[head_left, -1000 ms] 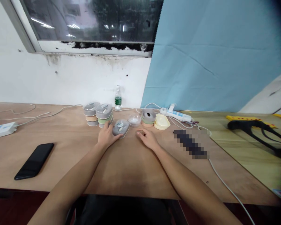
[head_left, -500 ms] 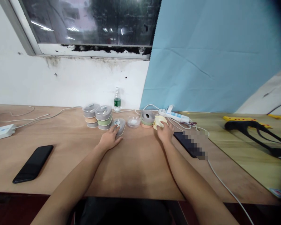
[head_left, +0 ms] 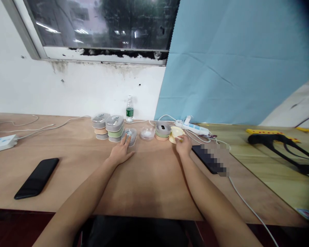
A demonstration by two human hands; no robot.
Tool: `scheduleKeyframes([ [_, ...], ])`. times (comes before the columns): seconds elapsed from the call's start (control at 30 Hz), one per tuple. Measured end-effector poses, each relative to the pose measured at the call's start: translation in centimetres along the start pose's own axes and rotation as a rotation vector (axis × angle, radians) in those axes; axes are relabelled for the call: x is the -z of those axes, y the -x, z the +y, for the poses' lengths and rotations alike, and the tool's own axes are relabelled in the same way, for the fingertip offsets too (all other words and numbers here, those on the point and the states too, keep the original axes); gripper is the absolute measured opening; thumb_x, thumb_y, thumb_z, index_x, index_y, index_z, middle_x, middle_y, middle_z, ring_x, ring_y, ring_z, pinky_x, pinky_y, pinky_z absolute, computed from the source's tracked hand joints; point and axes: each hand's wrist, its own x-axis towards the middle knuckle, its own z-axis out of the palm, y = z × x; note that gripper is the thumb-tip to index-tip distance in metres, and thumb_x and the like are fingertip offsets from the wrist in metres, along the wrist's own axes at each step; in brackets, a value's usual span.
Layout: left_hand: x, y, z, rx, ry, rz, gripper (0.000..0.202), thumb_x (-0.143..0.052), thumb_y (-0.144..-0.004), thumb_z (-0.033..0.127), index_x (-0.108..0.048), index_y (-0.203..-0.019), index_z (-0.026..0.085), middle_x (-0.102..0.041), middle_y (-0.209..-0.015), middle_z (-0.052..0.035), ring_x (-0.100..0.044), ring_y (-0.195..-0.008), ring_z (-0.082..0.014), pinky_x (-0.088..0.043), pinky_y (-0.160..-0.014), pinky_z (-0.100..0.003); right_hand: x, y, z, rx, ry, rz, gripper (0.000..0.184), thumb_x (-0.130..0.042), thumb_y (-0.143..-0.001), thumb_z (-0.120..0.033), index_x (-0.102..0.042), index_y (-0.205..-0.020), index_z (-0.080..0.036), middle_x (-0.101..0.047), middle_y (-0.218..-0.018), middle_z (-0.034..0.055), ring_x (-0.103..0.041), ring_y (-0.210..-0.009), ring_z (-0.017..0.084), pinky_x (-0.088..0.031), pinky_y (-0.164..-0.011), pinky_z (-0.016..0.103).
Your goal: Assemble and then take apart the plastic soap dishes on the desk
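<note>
My left hand [head_left: 120, 152] lies with fingers stretched over the near edge of a small grey lidded container [head_left: 132, 138]. Its thumb points to the right, away from the container. At the right, my right hand [head_left: 184, 146] has its fingertips bent together at the edge of the pale yellow containers [head_left: 177, 131], which look stacked; the exact grip is too small to see. A clear round dish [head_left: 147, 134] sits between the hands. Beside the yellow ones stands a stack of open containers [head_left: 163, 128], grey on top.
Two stacks of lidded containers [head_left: 114, 124] stand left of my left hand, with a water bottle [head_left: 129, 110] behind. A power strip [head_left: 196, 129] and cables lie at the back right. One black phone [head_left: 37, 178] lies left, another [head_left: 204, 158] right.
My right hand has drawn back slightly to the right, its fingers now bent at the edge of the yellow containers instead of over them. My left hand has stayed nearly in place.
</note>
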Motion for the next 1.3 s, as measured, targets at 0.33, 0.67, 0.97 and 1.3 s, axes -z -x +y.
scheduleKeyframes([
  [0.33,0.8,0.7,0.0,-0.107,0.283,0.194,0.075,-0.053,-0.087,0.045,-0.017,-0.148,0.023,-0.024,-0.152,-0.0163,-0.062,-0.100,-0.0245,-0.052,-0.079,-0.036,1.9,2.4,-5.7,0.114,-0.290,0.166,0.041,-0.034,-0.090,-0.053,-0.047,-0.101,-0.016,-0.059,-0.097,0.0131,-0.058,-0.088,0.024,-0.045,-0.077,0.037],
  [0.67,1.4,1.5,1.5,-0.266,0.252,-0.003,0.047,-0.048,-0.088,0.051,-0.052,-0.126,0.023,-0.062,-0.117,-0.0075,-0.062,-0.098,-0.0232,-0.049,-0.081,-0.032,0.9,7.5,-11.2,0.295,-0.166,-0.759,0.040,-0.051,-0.084,-0.049,-0.053,-0.057,-0.019,-0.053,-0.051,-0.0026,-0.046,-0.050,0.012,-0.028,-0.048,0.024],
  [0.97,1.0,1.2,1.3,-0.224,0.280,-0.117,0.027,-0.048,-0.087,0.030,-0.067,-0.106,0.025,-0.071,-0.104,-0.0016,-0.065,-0.089,-0.0189,-0.046,-0.072,-0.026,0.5,5.3,-9.2,0.193,-0.089,-0.474,0.031,-0.053,-0.082,-0.042,-0.063,-0.100,-0.020,-0.065,-0.075,0.0029,-0.057,-0.067,0.018,-0.041,-0.064,0.029],
  [1.3,0.9,1.0,1.3,-0.185,0.338,-0.064,0.026,-0.052,-0.085,0.032,-0.069,-0.103,0.025,-0.072,-0.095,-0.0013,-0.064,-0.082,-0.0181,-0.046,-0.070,-0.026,-0.6,2.0,-5.0,0.206,-0.029,-0.296,0.059,-0.046,-0.085,-0.039,-0.039,-0.140,-0.017,-0.063,-0.091,0.0083,-0.057,-0.083,0.022,-0.046,-0.077,0.037],
])
